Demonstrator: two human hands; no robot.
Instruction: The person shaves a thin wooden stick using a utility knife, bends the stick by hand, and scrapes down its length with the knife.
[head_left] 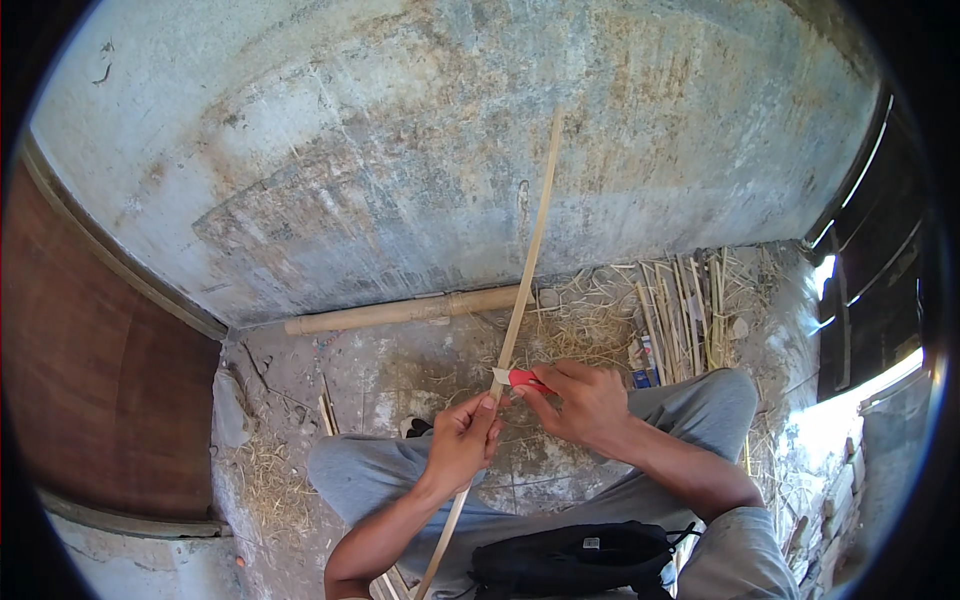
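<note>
A long, thin bamboo strip (537, 235) runs from my lap up and away toward the wall, bending slightly. My left hand (465, 440) is closed around it at about knee height. Just beyond that grip, my right hand (585, 402) holds a red-handled knife (523, 378), fingers wrapped over the handle. Its pale, short blade (501, 376) lies against the strip, a little above my left thumb. The strip's lower part passes beneath my left wrist and over my grey trousers.
A thick bamboo pole (400, 312) lies along the foot of the stained wall (400, 150). Split bamboo sticks (690, 310) lean in a bundle at the right, near shavings (590, 320). A black bag (570, 560) rests at my lap. A brown door (110, 370) stands left.
</note>
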